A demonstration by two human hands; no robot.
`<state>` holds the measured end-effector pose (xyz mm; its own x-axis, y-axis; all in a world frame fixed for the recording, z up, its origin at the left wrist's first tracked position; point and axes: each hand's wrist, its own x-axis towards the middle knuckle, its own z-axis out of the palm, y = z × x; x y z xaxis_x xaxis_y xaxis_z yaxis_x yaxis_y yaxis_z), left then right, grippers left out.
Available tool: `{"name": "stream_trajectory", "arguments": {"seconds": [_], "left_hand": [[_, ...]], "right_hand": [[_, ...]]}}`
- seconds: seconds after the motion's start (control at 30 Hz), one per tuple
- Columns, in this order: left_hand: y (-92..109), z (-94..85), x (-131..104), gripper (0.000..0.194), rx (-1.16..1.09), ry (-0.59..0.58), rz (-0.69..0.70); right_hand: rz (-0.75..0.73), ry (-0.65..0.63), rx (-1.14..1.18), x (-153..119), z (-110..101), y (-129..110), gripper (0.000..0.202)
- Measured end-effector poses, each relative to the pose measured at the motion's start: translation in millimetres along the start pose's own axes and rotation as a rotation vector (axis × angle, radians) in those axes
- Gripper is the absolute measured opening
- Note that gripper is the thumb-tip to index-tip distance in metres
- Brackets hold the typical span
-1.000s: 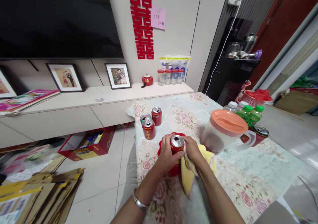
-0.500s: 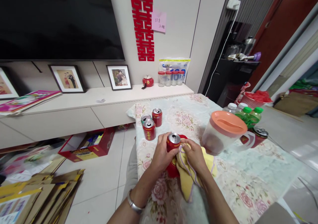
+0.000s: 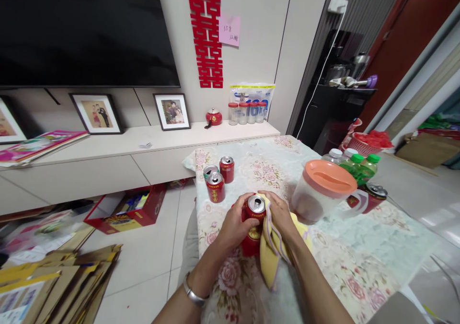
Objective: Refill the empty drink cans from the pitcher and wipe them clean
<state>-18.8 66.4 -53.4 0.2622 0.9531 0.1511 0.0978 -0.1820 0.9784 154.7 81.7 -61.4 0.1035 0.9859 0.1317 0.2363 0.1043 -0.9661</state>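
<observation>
My left hand [image 3: 235,224] is wrapped round the left side of a red drink can [image 3: 256,207], its silver top facing up. Against the can's right side, my right hand [image 3: 281,214] presses a yellow cloth [image 3: 270,259] with a purple edge; the cloth hangs down onto the table. Part of a red item [image 3: 250,247] shows beneath the can, mostly covered by hands and cloth. To the left stand a red can [image 3: 215,190] with yellow lettering, another red can [image 3: 226,169] and a green-rimmed can [image 3: 210,172].
A pitcher [image 3: 309,197] with an orange lid stands right of my hands on the flowered tablecloth [image 3: 345,252]. Behind it are green-capped bottles [image 3: 368,166] and a dark red can [image 3: 375,199]. A white cabinet [image 3: 172,144] runs along the wall; flattened cardboard [image 3: 72,276] lies on the floor.
The can has turned and shifted slightly right in my left hand. My right hand with the cloth has moved up and round to the can's far right side.
</observation>
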Motion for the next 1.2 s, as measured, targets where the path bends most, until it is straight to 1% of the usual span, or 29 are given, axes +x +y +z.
{"name": "stream_trajectory", "arguments": {"seconds": [0.1,0.17,0.23,0.37,0.47,0.57,0.7,0.77,0.83,0.9,1.0,1.1,1.2], "left_hand": [[2.1,-3.6,-0.6,0.073,-0.029,-0.063,-0.010],[3.7,-5.7,-1.5,0.074,-0.002,-0.067,-0.008],[5.3,-6.8,-2.9,0.076,0.055,-0.035,-0.010],[9.1,-6.9,-4.8,0.074,0.180,0.093,-0.045],[11.9,-8.9,-4.1,0.068,0.205,0.110,-0.053],[11.5,-13.0,-2.9,0.068,0.171,0.083,-0.037],[6.9,-13.4,-2.8,0.074,0.056,0.096,-0.059],[6.4,-11.0,-3.2,0.067,0.003,0.088,-0.074],[8.3,-8.6,-3.6,0.054,-0.019,0.059,-0.080],[11.5,-7.6,-3.9,0.045,-0.029,0.029,-0.081],[15.1,-8.3,-4.1,0.043,-0.041,0.010,-0.073],[16.2,-9.6,-3.9,0.043,-0.050,-0.003,-0.057],[16.4,-11.5,-3.2,0.043,-0.038,-0.014,-0.038]], "right_hand": [[0.013,-0.083,-0.033,5.8,3.1,8.9,0.043],[0.007,-0.115,-0.086,4.9,5.0,12.3,0.036],[-0.002,-0.121,-0.157,1.2,8.0,13.1,0.028],[0.013,-0.067,-0.290,-9.8,17.4,10.2,0.017],[0.032,-0.029,-0.322,-15.4,20.7,7.7,0.016],[0.037,-0.016,-0.262,-18.7,14.6,5.2,0.021],[0.048,0.073,-0.126,-27.5,-1.4,-3.7,0.045],[0.040,0.119,-0.075,-32.2,-6.3,-12.0,0.055],[0.012,0.135,-0.043,-33.4,-7.1,-21.0,0.057],[-0.020,0.121,-0.027,-29.2,-4.4,-27.4,0.051],[-0.013,0.063,-0.009,-14.6,1.5,-26.6,0.041],[0.038,-0.019,0.015,-0.2,5.4,-13.8,0.041],[0.064,-0.100,0.003,4.4,7.9,1.3,0.037]]}}
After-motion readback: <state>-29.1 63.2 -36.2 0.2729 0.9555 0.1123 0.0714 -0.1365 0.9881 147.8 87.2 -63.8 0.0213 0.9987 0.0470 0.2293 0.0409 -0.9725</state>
